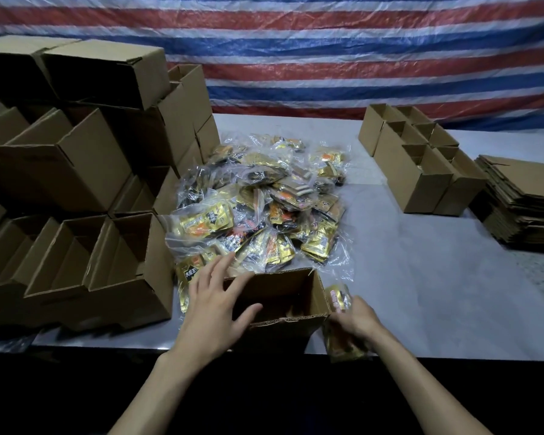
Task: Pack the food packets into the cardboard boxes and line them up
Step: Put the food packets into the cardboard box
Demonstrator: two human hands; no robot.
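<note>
Food packets (258, 208), gold, orange and black and bagged in clear plastic, lie heaped on my feed just beyond the left fingertips, the index tip reaching the heap's near edge. Far past the fingers, behind everything, I see a red, white and blue striped tarpaulin (327, 42) hanging as a backdrop. The pale grey table (421, 277) runs under both hands, its near edge below the wrists. Left of the left fingers stands a wall of open cardboard boxes (76, 171), stacked several high. Well to the right of the right fingers I make out a pile of flattened cartons (522, 208). Just beside it, nearer the heap, is a cluster of upright boxes (415, 171) set in rows with their tops open. Between the two hands sits one open box (283, 312), mouth up; I cannot tell what lies in its dark inside. The left hand (214, 312) lies flat over that box's left rim, fingers spread and straight, thumb reaching across the opening. The right hand (358, 318) is just beside the box's right wall, fingers curled round a gold packet (338, 298) held upright next to the cardboard. Blur hides whether it grips more than one.
</note>
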